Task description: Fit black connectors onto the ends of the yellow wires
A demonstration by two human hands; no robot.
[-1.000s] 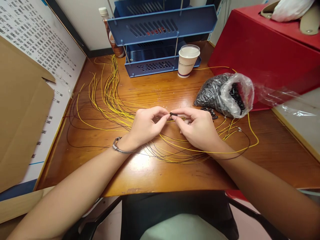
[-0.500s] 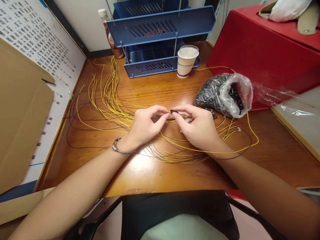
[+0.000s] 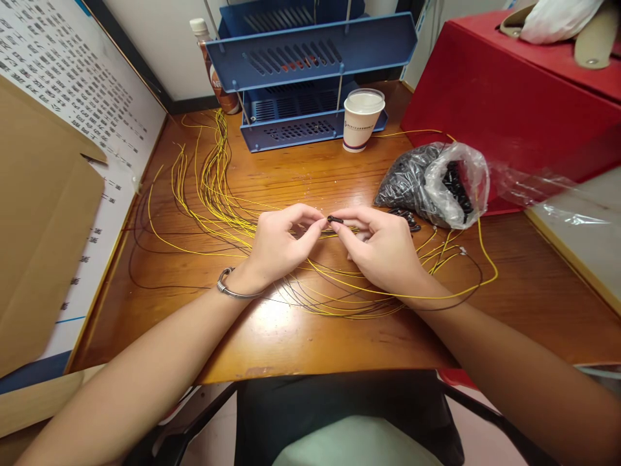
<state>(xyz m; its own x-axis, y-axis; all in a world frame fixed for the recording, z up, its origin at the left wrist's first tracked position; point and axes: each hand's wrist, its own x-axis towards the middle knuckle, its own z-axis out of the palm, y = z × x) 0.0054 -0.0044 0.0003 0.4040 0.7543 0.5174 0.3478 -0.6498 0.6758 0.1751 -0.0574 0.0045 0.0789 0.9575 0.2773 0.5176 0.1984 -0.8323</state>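
Between the thumb and forefinger of my right hand is a small black piece, with a rounded end that points left. My left hand pinches at that end, its fingertips almost touching the piece. A wire probably lies in the left pinch, but it is too small to make out. Yellow and black wires lie in a loose bundle beneath both hands. One yellow wire loops over my right wrist. To the right, a clear plastic bag of black pieces lies open, with several loose black pieces beside it.
A blue file rack stands at the back, with a paper cup before it and a bottle on its left. A red box borders the right side. Cardboard leans at left. The wooden table ends near my body.
The black piece has shifted slightly left and its rounded end now shows more plainly. My hands have barely moved.
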